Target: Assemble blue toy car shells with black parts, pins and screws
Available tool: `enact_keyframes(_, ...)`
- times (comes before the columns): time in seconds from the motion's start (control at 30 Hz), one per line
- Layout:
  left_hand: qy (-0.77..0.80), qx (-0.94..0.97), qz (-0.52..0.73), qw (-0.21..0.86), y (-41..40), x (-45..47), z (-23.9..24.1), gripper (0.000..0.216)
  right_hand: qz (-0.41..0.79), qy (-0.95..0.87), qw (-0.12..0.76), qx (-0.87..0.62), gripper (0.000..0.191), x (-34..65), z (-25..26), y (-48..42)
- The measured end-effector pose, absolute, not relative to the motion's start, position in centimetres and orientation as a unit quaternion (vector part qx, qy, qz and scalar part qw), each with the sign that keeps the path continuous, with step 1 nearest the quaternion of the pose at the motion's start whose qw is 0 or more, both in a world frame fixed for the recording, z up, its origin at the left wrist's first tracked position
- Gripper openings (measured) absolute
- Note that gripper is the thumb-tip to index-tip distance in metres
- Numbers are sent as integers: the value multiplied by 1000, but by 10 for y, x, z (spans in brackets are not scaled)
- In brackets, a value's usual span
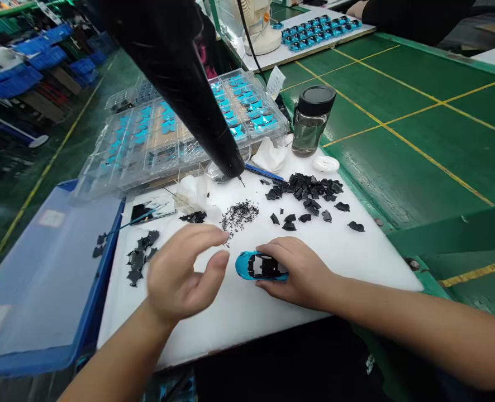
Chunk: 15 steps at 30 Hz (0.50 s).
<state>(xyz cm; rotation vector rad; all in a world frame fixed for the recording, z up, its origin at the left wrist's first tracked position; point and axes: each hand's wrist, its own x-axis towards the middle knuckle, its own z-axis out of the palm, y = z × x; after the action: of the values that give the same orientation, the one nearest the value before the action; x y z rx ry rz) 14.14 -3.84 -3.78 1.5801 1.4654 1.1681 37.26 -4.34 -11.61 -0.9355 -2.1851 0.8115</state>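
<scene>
My right hand rests on a small blue toy car body and grips it against the white work mat. Just left of the car my left hand hovers with its fingers loosely curled and apart, holding nothing that I can see. A little pile of tiny black screws lies just beyond my left fingertips. Black plastic parts are heaped behind the car, and more black parts lie at the mat's left.
A black hanging tool points down at the mat's rear. Clear trays of blue car parts stand behind it. A glass jar with a black lid stands at the back right. A blue bin sits left. Another person's sleeve shows far right.
</scene>
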Motion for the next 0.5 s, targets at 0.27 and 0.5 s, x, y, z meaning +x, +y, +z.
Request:
enact_keyframes(0.27,554,561,187,586,-40,147,-67,30,291,-816,352,-355,43,371,-118,-47)
enact_keyframes(0.5,574,465,177,650,-45,154,-76,30,251,-837,350,-338,45,370,-119,-50)
